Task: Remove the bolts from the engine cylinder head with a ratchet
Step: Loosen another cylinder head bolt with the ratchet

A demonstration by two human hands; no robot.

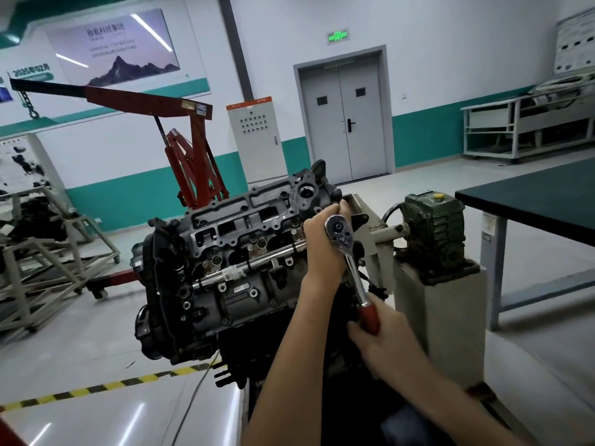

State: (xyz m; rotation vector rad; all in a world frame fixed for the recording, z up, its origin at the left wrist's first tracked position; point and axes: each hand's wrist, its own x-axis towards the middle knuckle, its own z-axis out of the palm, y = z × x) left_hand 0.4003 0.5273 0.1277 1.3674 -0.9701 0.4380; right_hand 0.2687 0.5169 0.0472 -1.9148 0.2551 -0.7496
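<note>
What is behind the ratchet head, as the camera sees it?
The left hand is directly behind the ratchet head, its fingers reaching the cylinder head. Any socket or bolt beneath is covered and cannot be seen.

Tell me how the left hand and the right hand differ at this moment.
The left hand is higher and farther out, at the engine's far end beside the ratchet head; the right hand is lower and nearer. The right hand grips the ratchet's red handle; the left hand's fingers reach onto the engine, and whether they hold anything is hidden. Both are bare.
</note>
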